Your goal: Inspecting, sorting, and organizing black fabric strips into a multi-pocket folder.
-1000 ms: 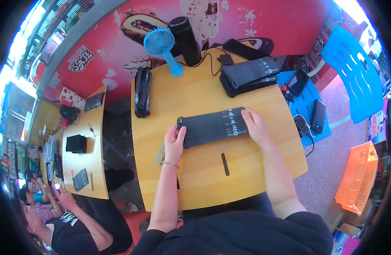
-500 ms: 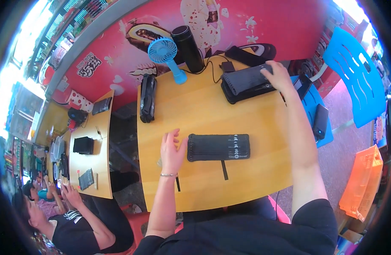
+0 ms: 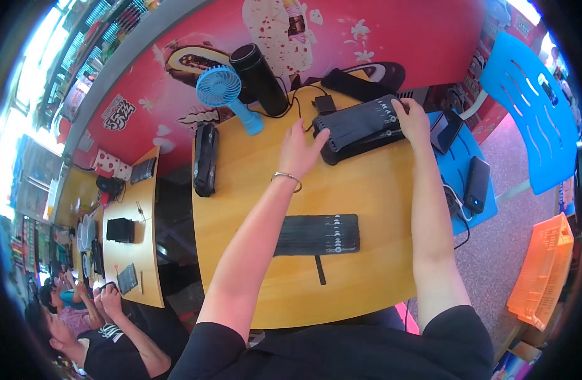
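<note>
A stack of flat black printed pieces [image 3: 360,125], fabric-like, lies at the far right of the table. My right hand [image 3: 414,123] is closed on the right end of the top piece, thumb above and fingers at the edge. By the stack's left end is my left hand [image 3: 298,151], open with thumb and fingers spread and nothing in it. A single matching black piece [image 3: 319,235] with white moon-like marks lies flat nearer to me, partly covered by my left forearm. From under it sticks out a narrow black strip [image 3: 320,270].
A bundle of black pieces [image 3: 206,158] stands at the table's left. Behind are a blue fan [image 3: 221,92], a black cylinder [image 3: 259,79] and a cable. A blue chair [image 3: 525,114] holding devices and an orange basket [image 3: 541,272] are at right. A person [image 3: 126,329] works at left.
My left hand has moved from beside the single piece up and right to the stack's left end. The right hand stays at the stack's right end; the view has shifted slightly.
</note>
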The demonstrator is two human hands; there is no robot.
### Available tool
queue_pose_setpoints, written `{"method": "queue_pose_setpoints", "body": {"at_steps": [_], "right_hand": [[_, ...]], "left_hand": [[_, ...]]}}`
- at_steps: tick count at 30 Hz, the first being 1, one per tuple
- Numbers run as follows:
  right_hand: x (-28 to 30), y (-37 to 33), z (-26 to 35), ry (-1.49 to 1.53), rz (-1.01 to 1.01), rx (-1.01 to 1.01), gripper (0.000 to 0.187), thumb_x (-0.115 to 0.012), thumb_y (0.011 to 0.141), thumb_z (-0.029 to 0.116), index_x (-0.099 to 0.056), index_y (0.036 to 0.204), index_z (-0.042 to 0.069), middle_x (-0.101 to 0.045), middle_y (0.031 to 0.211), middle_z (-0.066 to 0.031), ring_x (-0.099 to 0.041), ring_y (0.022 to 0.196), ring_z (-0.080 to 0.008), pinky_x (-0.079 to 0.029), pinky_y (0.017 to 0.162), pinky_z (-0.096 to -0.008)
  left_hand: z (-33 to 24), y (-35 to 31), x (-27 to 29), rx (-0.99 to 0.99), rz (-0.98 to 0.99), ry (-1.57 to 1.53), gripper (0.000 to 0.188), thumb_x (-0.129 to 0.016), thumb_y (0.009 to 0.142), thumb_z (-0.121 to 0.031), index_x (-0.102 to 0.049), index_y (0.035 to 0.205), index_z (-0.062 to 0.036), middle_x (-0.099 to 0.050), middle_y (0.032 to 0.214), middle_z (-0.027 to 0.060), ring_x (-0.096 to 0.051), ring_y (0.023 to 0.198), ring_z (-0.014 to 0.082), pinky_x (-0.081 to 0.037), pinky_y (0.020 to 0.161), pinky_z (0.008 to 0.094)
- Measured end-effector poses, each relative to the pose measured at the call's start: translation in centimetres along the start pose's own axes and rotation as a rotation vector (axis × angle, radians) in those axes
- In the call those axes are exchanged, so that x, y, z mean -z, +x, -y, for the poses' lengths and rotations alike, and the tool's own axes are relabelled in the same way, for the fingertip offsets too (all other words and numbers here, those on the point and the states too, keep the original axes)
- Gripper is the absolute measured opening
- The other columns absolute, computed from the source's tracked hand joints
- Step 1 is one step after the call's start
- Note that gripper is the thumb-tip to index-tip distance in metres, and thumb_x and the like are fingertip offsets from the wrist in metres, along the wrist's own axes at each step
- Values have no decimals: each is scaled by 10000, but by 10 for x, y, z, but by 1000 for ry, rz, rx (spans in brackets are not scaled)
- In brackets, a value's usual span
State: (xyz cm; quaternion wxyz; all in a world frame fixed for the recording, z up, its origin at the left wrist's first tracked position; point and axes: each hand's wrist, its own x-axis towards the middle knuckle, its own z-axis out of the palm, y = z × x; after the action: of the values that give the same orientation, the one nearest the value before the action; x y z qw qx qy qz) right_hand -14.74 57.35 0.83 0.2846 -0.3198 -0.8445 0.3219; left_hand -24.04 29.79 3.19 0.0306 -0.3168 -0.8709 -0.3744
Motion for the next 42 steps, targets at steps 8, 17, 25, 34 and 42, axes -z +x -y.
{"method": "queue_pose_setpoints", "body": {"at_steps": [8, 17, 25, 34, 42], "right_hand": [[-10, 2, -17, 12, 171, -82, 689, -560, 843, 607, -589, 1198, 18, -632, 1125, -252, -600, 1071, -385, -460, 919, -423], [15, -16, -13, 263, 257, -127, 558, -741, 798, 371, -604, 1178, -13, -678, 1039, -161, -641, 941, -239, -480, 844, -327], [51, -64, -11, 731, 397, -179, 565, -765, 799, 237, -542, 1233, -49, -649, 1098, -105, -608, 969, -164, -457, 883, -279], [25, -48, -44, 447, 378, -292, 787, -733, 781, 491, -501, 1274, -76, -611, 1183, -170, -579, 1085, -227, -423, 952, -313], [6, -16, -19, 105, 186, -212, 879, -767, 726, 499, -433, 1332, -43, -577, 1222, -242, -575, 1137, -302, -453, 943, -364]], "left_hand": [[3, 23, -33, 509, 110, -303, 912, -666, 799, -569, -400, 1311, 137, -517, 1278, 316, -529, 1197, 374, -411, 1008, 378], [5, 7, -36, 599, 106, -442, 1003, -866, 658, -414, -373, 1331, 143, -590, 1143, 174, -609, 967, 210, -499, 779, 305], [-27, -35, -9, 478, 211, -763, 663, -856, 667, -143, -516, 1191, 80, -646, 1054, 128, -633, 936, 189, -522, 831, 310], [-37, -72, 7, 436, 148, -868, 652, -829, 705, -157, -488, 1219, 53, -628, 1060, 116, -623, 959, 199, -511, 860, 318], [-38, -80, 0, 483, 65, -933, 627, -819, 717, -168, -490, 1207, 42, -619, 1087, 125, -608, 996, 200, -493, 889, 320]]}}
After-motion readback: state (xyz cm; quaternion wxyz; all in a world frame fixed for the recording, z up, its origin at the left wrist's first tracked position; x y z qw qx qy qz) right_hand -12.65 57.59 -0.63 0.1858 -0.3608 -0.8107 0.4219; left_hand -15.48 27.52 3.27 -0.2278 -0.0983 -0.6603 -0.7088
